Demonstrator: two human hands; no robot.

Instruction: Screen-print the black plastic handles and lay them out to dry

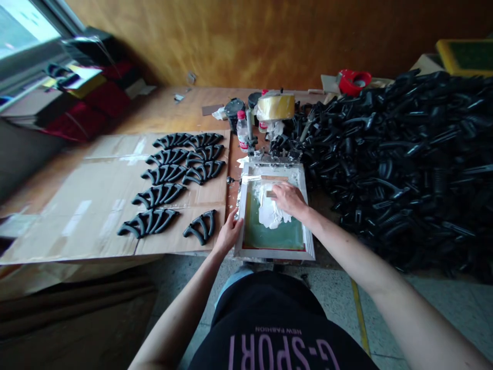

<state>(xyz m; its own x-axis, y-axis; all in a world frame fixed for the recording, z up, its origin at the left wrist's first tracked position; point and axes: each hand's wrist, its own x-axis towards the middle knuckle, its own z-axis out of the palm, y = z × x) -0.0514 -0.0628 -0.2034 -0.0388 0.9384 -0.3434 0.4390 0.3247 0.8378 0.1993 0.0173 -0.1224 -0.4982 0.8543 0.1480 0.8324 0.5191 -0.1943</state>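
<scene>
Between roomy tan cardboard [103,180] and heaped black parts [396,169], our left hand [229,233] is touching a silver metal frame edge [239,239] (grip unclear), our right hand [290,199] holding a brown strip [270,194].

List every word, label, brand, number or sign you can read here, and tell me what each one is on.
"NEW FASHION": small print on the person's black shirt, upside down in this view.
"G-SPORT": larger print on the same shirt, also upside down and partly cut off by the picture's edge.
Red-capped bottle: it has a red label, too small and blurred to read.
</scene>
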